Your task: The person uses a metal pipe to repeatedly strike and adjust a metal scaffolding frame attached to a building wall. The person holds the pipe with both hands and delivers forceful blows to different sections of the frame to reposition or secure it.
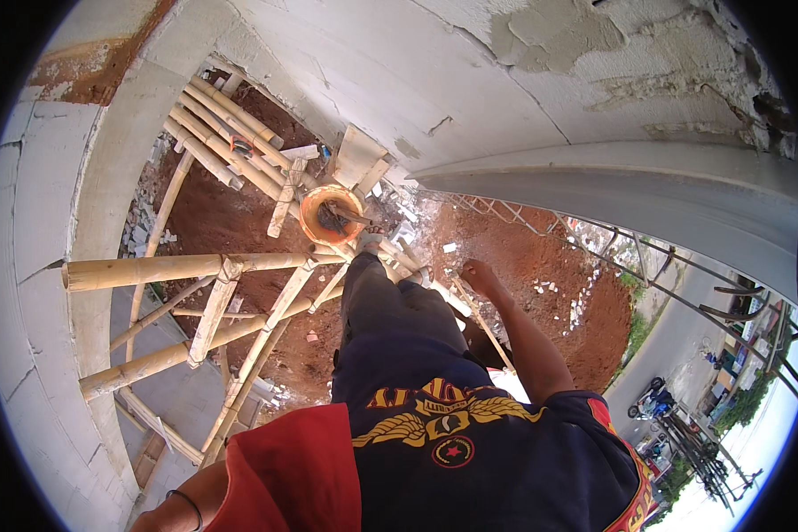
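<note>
My right hand (481,278) hangs over the red earth beside my leg, its fingers curled closed. What lies inside them, if anything, is hidden. Past it slants a thin bamboo stick (483,321); I cannot tell whether the hand touches it. Of my left arm (173,512) only a stretch with a dark band shows below a red sleeve, at the lower left edge; the hand is out of the picture. Ahead of my foot stands an orange bucket (309,209) with grey material and what looks like a tool inside, apart from both hands.
Bamboo scaffolding (151,271) spreads to my left, with bundled poles (230,133) farther off. A cracked grey wall (372,66) rises ahead, with a ledge (612,182) jutting on the right. Far below lie reddish soil (541,257), a metal truss (612,239) and a road (665,337).
</note>
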Available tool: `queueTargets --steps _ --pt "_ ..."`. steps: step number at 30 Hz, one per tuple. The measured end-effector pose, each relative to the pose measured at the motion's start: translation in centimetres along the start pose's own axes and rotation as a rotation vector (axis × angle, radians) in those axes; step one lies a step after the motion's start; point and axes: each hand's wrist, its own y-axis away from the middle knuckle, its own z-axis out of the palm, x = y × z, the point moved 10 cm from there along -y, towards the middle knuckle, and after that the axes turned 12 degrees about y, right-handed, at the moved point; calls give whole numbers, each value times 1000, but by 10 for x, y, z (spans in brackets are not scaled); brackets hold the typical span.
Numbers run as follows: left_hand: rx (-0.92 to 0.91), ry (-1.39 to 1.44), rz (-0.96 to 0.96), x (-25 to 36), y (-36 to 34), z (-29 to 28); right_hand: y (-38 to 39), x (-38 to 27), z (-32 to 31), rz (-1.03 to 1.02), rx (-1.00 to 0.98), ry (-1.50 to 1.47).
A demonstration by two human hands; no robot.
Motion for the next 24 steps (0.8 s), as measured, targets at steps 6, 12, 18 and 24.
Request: queueTargets --steps 6,12,18,24 --pt "1324 1 -197 -119 292 -215 -53 -5 50 -51 -55 239" --pt "812 -502 -1847 -385 632 -139 -162 -83 148 -112 -206 270" --pt "270 -820 -2024 -470 699 -106 -299 -187 312 -334 -275 301" --pt "385 -848 -1905 -463 722 -111 -388 -208 419 -208 -123 298"
